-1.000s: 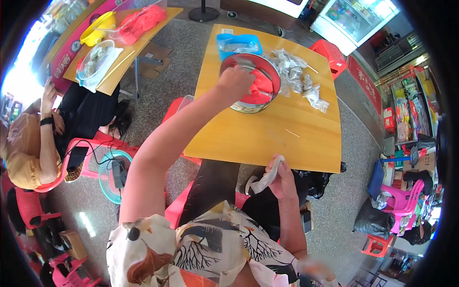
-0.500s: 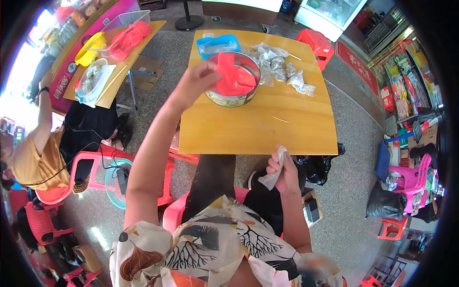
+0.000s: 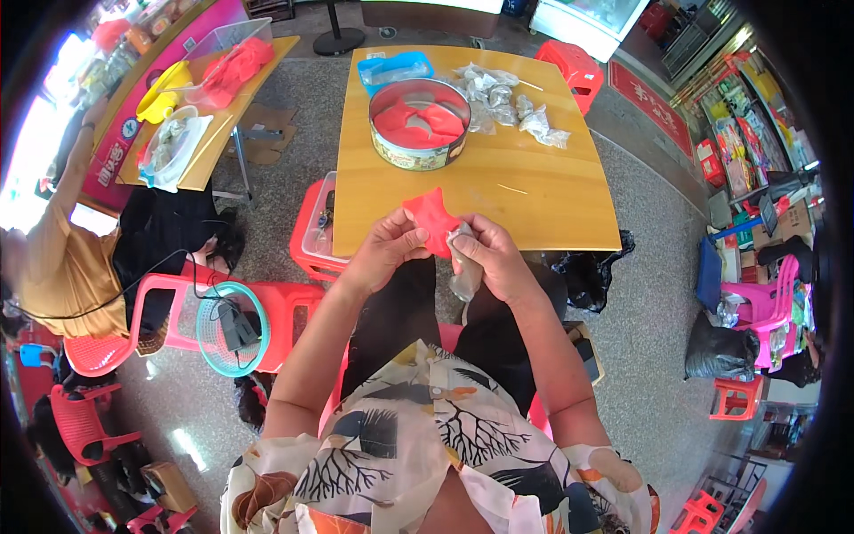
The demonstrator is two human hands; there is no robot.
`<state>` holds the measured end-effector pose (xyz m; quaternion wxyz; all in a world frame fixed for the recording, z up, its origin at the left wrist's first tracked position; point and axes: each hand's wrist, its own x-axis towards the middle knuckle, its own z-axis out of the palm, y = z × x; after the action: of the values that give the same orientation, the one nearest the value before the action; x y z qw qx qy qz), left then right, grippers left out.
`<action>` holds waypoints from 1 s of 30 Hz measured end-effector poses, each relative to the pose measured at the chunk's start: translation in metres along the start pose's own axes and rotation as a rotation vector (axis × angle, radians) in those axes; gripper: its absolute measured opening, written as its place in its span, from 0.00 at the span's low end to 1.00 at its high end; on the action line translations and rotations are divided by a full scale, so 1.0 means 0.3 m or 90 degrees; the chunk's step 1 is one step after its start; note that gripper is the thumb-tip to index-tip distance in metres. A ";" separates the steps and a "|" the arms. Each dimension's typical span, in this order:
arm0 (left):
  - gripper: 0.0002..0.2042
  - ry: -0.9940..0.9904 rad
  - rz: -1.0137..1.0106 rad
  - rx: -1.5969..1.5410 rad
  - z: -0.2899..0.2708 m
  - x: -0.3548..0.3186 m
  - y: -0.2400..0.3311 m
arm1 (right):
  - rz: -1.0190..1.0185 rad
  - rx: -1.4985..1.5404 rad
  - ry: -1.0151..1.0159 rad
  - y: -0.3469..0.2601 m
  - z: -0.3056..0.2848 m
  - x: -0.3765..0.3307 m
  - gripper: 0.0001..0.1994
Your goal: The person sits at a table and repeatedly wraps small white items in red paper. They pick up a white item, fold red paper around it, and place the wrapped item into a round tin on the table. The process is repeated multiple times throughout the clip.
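In front of my chest, just off the table's near edge, my left hand (image 3: 389,249) pinches a small red bag-like piece (image 3: 432,218) of thin, soft material. My right hand (image 3: 495,256) closes on a whitish, crumpled plastic-looking wrap (image 3: 465,278) and presses it against the red piece's right side. What the wrap contains, if anything, cannot be made out. Beyond my hands stands a round open tin (image 3: 420,159) with similar red pieces (image 3: 411,133) inside.
On the wooden table (image 3: 543,205), a blue tray (image 3: 394,69) sits behind the tin, crumpled clear plastic wraps (image 3: 498,98) lie to its right, and a thin stick (image 3: 512,189) lies nearer me. A red stool (image 3: 307,236) adjoins the left edge. Another person (image 3: 71,258) sits far left.
My left hand has come back from the tin with a red piece. My right hand has moved inward with the whitish wrap, and both hands now meet in front of me.
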<state>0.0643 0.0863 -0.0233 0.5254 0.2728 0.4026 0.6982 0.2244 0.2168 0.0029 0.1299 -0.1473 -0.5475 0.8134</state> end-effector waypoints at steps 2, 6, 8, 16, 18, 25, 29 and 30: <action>0.08 -0.001 0.050 0.026 0.018 -0.022 0.012 | -0.032 -0.121 0.038 -0.007 0.007 -0.008 0.13; 0.07 0.076 0.149 0.210 0.061 -0.012 0.025 | -0.118 -0.483 0.093 0.009 0.012 -0.014 0.11; 0.07 0.031 0.154 0.240 -0.021 0.014 0.003 | -0.167 -0.519 0.120 0.013 0.025 -0.010 0.11; 0.02 0.112 0.197 0.136 -0.002 0.018 -0.043 | -0.003 -0.060 0.035 0.025 -0.012 -0.018 0.17; 0.02 0.075 0.244 0.161 0.016 0.009 -0.072 | -0.021 -0.099 0.044 0.062 -0.041 0.003 0.14; 0.11 0.101 0.147 0.581 0.077 -0.057 0.024 | -0.298 -0.784 0.020 -0.014 -0.015 0.040 0.11; 0.11 0.104 0.240 0.636 0.064 -0.025 0.034 | -0.351 -0.849 0.018 -0.018 -0.027 0.063 0.15; 0.09 0.130 0.157 0.603 0.062 -0.034 0.044 | -0.298 -0.679 0.041 -0.005 -0.032 0.065 0.17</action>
<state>0.0756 0.0802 -0.0018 0.2153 0.4572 0.6894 0.5190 0.2100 0.2329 -0.0009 0.2305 -0.0924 -0.8952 0.3699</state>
